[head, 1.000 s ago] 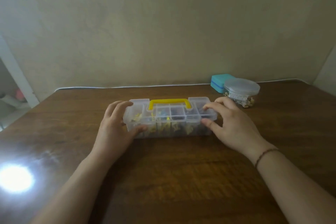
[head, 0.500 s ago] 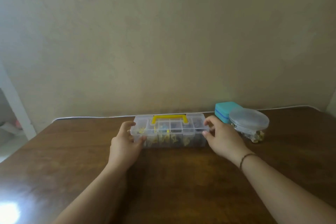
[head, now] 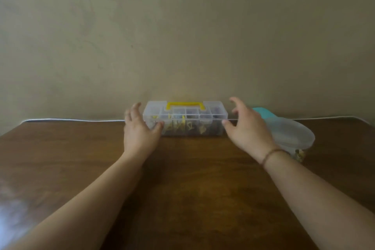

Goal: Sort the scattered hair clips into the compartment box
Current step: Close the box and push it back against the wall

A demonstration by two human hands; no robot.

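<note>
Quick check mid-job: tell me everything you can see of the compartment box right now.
The compartment box is a long clear plastic case with a yellow handle on its closed lid. Dividers show through the lid, with small yellowish and dark clips inside. It sits flat at the far edge of the wooden table, near the wall. The left hand touches its left end with the thumb; the right hand is open beside its right end.

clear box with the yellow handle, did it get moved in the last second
Yes. The clear box now sits farther from the person, close to the white cable along the table's back edge; a second ago a clear strip of table lay between them.
</note>
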